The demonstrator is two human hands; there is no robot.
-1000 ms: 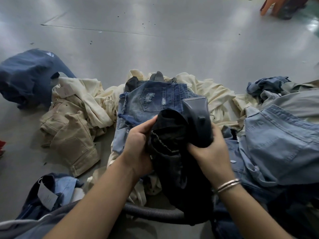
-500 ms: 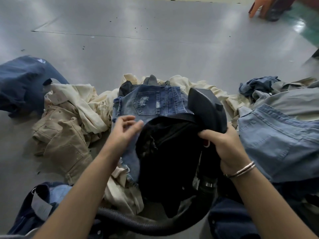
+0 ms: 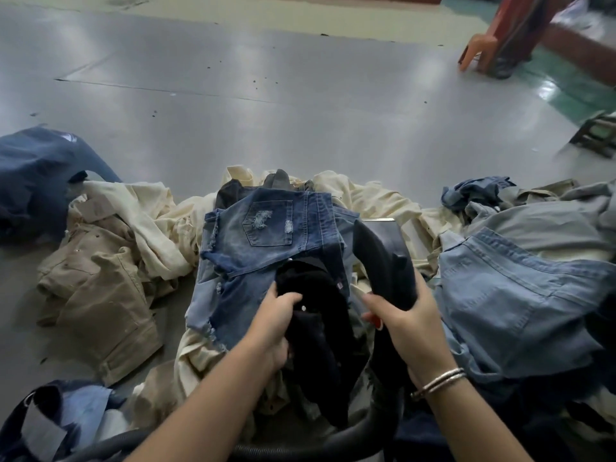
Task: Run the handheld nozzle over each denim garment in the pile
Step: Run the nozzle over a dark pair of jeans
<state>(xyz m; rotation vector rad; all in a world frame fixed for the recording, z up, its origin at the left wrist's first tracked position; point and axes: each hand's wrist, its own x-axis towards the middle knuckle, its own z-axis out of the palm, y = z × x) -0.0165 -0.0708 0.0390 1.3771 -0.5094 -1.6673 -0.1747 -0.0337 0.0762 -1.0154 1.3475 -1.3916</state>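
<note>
A black denim garment (image 3: 321,331) lies bunched on top of the pile in front of me. My left hand (image 3: 278,323) grips its upper edge. My right hand (image 3: 408,323) holds the handle of the black handheld nozzle (image 3: 383,258), whose head points away from me, just right of the black garment. A ribbed grey hose (image 3: 300,450) curves along the bottom from the nozzle. Under the black garment lie distressed blue denim shorts (image 3: 263,241) with a torn back pocket. Light blue jeans (image 3: 513,295) lie at the right.
Beige and cream garments (image 3: 110,271) are heaped at the left and behind the shorts. A dark navy garment (image 3: 36,175) lies at far left, more denim (image 3: 60,418) at bottom left. Grey floor (image 3: 300,105) stretches ahead; an orange stool (image 3: 483,51) stands at top right.
My left hand has closed on the black garment's edge after being open beside it. The nozzle has moved right, off the garment, and the garment has dropped lower and flatter.
</note>
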